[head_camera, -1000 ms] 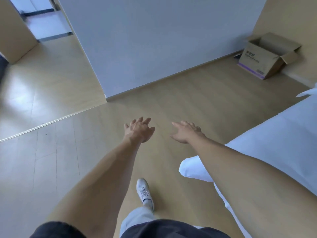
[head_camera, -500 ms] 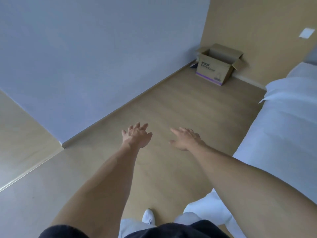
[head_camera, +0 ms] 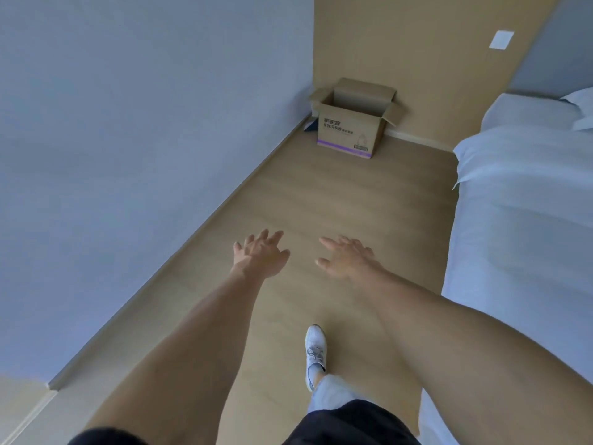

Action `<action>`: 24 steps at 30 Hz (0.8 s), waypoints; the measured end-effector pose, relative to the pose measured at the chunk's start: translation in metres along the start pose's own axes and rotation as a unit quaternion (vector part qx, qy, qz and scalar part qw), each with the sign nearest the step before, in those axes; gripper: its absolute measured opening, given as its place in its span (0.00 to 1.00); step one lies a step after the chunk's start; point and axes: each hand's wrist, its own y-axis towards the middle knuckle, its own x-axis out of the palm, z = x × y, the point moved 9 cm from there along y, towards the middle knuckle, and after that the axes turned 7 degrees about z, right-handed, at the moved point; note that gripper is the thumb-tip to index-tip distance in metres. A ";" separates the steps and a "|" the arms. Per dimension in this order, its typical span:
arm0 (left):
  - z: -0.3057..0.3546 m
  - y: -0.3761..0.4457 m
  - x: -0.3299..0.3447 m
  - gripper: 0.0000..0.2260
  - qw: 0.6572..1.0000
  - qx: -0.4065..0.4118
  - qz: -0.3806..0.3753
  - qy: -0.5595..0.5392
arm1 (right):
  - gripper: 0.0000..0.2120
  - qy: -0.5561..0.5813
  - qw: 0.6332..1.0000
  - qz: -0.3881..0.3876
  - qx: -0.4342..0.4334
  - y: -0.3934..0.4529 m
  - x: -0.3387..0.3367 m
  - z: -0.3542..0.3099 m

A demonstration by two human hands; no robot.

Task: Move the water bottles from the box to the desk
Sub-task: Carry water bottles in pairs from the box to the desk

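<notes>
Since the earlier frame the view has swung toward the corner: the box (head_camera: pixel 351 123), then up at the far right, now stands straight ahead of both hands and appears nearer. The doorway and side passage seen before are gone from view, and a white shoe (head_camera: pixel 315 354) has come forward on the floor (head_camera: pixel 337 194) below the hands. The hands keep the same posture as before.

Left hand (head_camera: pixel 261 256): stretched forward, palm down, fingers spread and straight, holding nothing. Right hand (head_camera: pixel 348 258): just beside it, likewise extended, fingers relaxed and slightly spread, holding nothing. The two hands are apart, not touching each other or any object.

The box sits on the floor well beyond the fingertips, in the corner where the grey wall (head_camera: pixel 144 123) left of the hands meets the tan wall (head_camera: pixel 417 59) ahead. Its top flaps stand open. The visible inner wall is bare cardboard; the contents cannot be seen from this angle, so no bottles can be confirmed. Printed characters and a purple band mark its near face. A small dark object (head_camera: pixel 310 126) lies at the left of the box against the grey wall; it cannot be identified.

A bed (head_camera: pixel 519 203) with white bedding runs along the right of the right hand. A white plate (head_camera: pixel 501 40) is fixed on the tan wall above it. No desk is in view.
</notes>
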 end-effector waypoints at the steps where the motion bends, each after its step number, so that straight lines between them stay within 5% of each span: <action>1: 0.002 0.023 -0.006 0.27 1.000 0.001 0.000 0.004 | 0.31 0.004 1.000 0.002 0.002 0.022 -0.006 0.001; 8: 0.024 0.181 -0.064 0.27 1.000 -0.013 -0.010 0.021 | 0.31 0.033 0.999 0.007 0.014 0.181 -0.074 0.019; 24: 0.132 0.486 -0.125 0.26 0.995 0.091 -0.022 0.034 | 0.31 0.034 0.994 0.015 0.098 0.435 -0.177 0.095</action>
